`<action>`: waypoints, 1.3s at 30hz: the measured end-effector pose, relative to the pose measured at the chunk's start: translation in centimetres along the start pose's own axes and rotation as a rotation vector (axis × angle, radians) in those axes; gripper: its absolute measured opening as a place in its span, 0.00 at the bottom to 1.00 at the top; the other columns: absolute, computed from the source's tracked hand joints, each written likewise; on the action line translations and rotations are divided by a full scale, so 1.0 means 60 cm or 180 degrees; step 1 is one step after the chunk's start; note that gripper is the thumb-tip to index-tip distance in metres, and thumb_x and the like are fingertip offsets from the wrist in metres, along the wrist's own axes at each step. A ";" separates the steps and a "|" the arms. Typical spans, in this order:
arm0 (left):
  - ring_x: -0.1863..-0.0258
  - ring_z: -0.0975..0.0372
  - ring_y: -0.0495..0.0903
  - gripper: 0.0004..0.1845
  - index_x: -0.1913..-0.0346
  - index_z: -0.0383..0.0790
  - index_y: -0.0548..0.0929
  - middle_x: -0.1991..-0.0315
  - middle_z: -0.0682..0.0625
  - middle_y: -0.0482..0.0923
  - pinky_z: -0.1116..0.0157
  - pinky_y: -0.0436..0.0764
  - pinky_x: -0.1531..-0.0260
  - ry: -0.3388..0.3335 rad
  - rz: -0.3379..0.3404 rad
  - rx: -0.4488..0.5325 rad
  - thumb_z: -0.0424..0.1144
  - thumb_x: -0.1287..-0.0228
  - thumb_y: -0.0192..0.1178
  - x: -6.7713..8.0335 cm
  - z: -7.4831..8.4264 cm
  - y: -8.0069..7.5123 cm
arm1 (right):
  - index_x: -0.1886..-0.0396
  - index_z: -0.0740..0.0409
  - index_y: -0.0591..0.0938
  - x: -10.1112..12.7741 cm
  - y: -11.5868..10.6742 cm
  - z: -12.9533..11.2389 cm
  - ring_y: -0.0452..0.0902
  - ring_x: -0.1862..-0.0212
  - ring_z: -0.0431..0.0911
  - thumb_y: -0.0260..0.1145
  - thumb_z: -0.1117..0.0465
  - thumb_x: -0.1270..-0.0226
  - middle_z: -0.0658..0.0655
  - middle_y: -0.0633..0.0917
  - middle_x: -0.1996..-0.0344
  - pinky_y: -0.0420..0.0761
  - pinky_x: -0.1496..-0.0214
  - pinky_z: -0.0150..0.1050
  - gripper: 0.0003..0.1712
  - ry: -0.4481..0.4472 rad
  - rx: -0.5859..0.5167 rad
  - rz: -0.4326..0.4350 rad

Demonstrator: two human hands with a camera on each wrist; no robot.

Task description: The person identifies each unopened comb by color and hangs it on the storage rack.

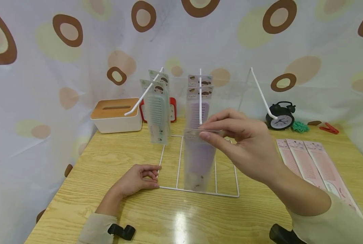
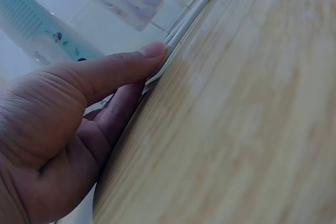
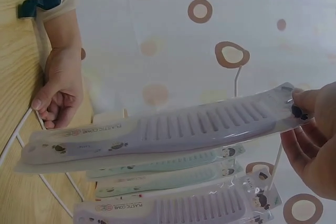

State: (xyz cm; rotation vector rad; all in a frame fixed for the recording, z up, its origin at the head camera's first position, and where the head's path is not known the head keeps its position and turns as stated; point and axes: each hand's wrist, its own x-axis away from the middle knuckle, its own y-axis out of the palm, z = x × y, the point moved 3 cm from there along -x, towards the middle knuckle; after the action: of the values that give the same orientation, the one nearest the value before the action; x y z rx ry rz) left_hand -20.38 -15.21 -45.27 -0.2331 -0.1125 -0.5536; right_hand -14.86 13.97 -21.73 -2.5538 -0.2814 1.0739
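My right hand [image 1: 245,142] pinches the top edge of a packaged purple comb [image 1: 200,162] between thumb and fingers. This pack hangs close in front of the middle hook [image 1: 200,101] of a white wire rack [image 1: 227,195]. In the right wrist view the held comb [image 3: 199,124] is tilted slightly, its top end in my fingertips. My left hand [image 1: 138,178] grips the rack's base wire at its near left corner; the left wrist view shows thumb and finger on the wire [image 2: 184,27]. Purple packs [image 1: 191,81] hang on the middle hook, green packs [image 1: 157,112] on the left one.
The right hook [image 1: 262,91] carries no pack. Three pink comb packs [image 1: 301,159] lie at the right. Behind stand a tissue box [image 1: 117,118], a red-framed item [image 1: 173,110] and a black alarm clock [image 1: 280,117], with green cord [image 1: 300,126] and a red clip [image 1: 329,128] beside it.
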 end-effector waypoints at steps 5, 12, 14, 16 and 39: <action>0.58 0.64 0.82 0.35 0.33 0.27 0.73 0.52 0.40 0.76 0.68 0.87 0.53 0.0009 -0.0016 -0.0003 0.29 0.43 0.72 -0.001 0.000 0.001 | 0.65 0.64 0.90 -0.011 0.002 -0.001 0.82 0.60 0.41 0.72 0.76 0.42 0.52 0.85 0.64 0.84 0.62 0.26 0.07 -0.0001 -0.0046 0.0189; 0.58 0.63 0.82 0.34 0.33 0.28 0.73 0.52 0.41 0.76 0.68 0.87 0.54 -0.0021 0.0010 0.0031 0.28 0.44 0.72 0.000 0.001 0.000 | 0.65 0.61 0.90 -0.021 0.000 0.006 0.81 0.66 0.41 0.72 0.72 0.40 0.49 0.87 0.65 0.79 0.70 0.27 0.05 0.0248 0.0005 0.0117; 0.58 0.63 0.82 0.34 0.33 0.27 0.73 0.52 0.39 0.76 0.68 0.87 0.54 -0.0002 0.0002 0.0031 0.28 0.44 0.72 0.000 0.001 0.000 | 0.65 0.60 0.90 -0.022 0.000 0.008 0.82 0.64 0.42 0.72 0.70 0.38 0.49 0.87 0.64 0.81 0.68 0.27 0.05 0.0402 -0.0031 0.0045; 0.58 0.63 0.82 0.34 0.33 0.26 0.72 0.52 0.38 0.76 0.69 0.87 0.54 0.0004 0.0001 0.0020 0.28 0.43 0.72 0.001 0.002 0.000 | 0.64 0.59 0.90 -0.024 0.000 0.010 0.83 0.62 0.43 0.72 0.69 0.37 0.50 0.87 0.63 0.83 0.65 0.28 0.04 0.0568 -0.0080 -0.0017; 0.59 0.63 0.82 0.35 0.33 0.26 0.72 0.52 0.41 0.76 0.68 0.87 0.54 -0.0016 0.0002 0.0021 0.29 0.44 0.73 -0.001 -0.001 -0.002 | 0.52 0.57 0.87 -0.038 -0.003 0.097 0.84 0.51 0.38 0.70 0.59 0.33 0.48 0.87 0.56 0.82 0.44 0.27 0.12 0.1587 -0.0958 0.0267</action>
State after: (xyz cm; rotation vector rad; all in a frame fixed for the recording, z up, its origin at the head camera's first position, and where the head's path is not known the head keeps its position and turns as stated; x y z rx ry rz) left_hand -20.47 -15.30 -45.35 -0.2281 -0.1191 -0.5520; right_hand -20.65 14.87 -23.97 -3.0166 -0.2156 0.4096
